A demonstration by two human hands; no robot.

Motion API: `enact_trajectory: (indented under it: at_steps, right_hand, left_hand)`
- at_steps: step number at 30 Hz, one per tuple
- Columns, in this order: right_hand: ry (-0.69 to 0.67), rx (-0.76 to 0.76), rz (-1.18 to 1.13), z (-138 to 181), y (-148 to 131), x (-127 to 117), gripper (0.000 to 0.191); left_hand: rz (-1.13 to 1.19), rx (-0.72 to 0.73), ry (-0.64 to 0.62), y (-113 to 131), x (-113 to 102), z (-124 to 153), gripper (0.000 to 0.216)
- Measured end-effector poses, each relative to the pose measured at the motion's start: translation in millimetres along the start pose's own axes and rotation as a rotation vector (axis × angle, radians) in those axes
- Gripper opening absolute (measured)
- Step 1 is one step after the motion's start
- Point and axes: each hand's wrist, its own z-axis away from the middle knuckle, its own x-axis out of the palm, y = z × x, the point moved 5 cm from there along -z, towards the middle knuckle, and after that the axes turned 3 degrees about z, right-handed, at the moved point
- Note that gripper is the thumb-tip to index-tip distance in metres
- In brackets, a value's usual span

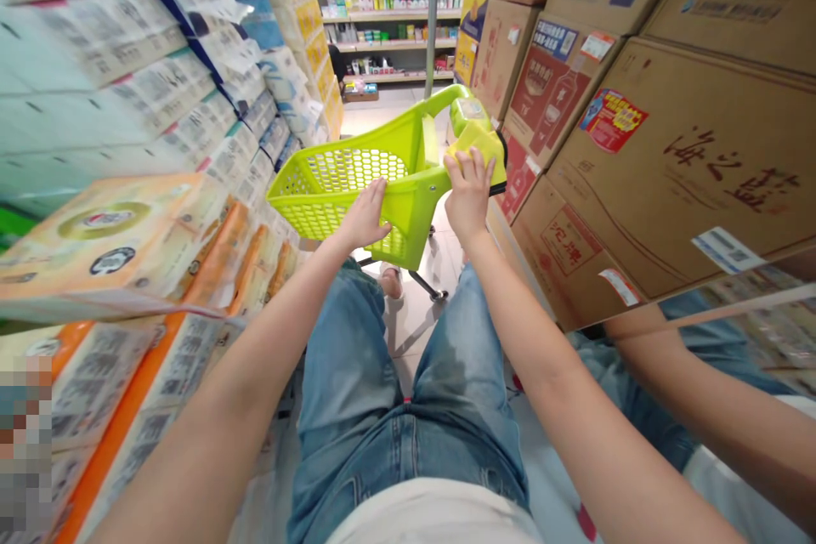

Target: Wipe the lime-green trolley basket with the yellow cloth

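A lime-green shopping cart (348, 195) with a perforated basket stands in front of me, its black-wheeled legs partly visible below. My left hand (366, 217) is at the basket's near rim, fingers over the edge and thumb apart on the outer side. At the cart's right end, my right hand (468, 191) presses a yellow cloth (479, 143) onto the handle section. The fingers lie bent over the cloth, and part of it is hidden beneath them. Just behind the cloth, a green holder with a pale label (470, 109) sits on the handle.
Stacked tissue packs (95, 238) line the left side closely. Cardboard cartons (694, 153) rise on the right above a reflective panel (720, 357). A grey pole (433, 17) stands ahead, before shelves of bottles and boxes (395, 8). Pale floor tiles (411, 331) run beneath the cart.
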Motion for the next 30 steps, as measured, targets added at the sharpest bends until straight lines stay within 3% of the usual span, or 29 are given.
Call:
enact_trajectory:
  at_steps: [6, 15, 21, 25, 30]
  right_hand:
    - [-0.01, -0.002, -0.01, 0.6, -17.3, 0.2, 0.058]
    - [0.018, -0.035, -0.033, 4.7, -40.0, -2.9, 0.057]
    - [0.061, -0.057, -0.037, 13.7, -34.8, -13.2, 0.058]
    - [0.054, -0.049, -0.001, 20.5, -26.9, -25.8, 0.06]
    - [-0.084, -0.163, 0.044, 25.0, -24.0, -49.9, 0.069]
  left_hand:
    - [0.017, -0.037, 0.023, -3.2, -7.1, 19.6, 0.095]
    - [-0.015, -0.126, 0.171, 4.4, -19.9, 44.4, 0.082]
    - [0.051, -0.17, 0.246, 16.1, -18.8, 43.0, 0.067]
    - [0.057, -0.149, 0.262, 32.6, -19.1, 41.8, 0.068]
    - [0.096, -0.155, 0.294, 39.0, -19.4, 47.5, 0.07]
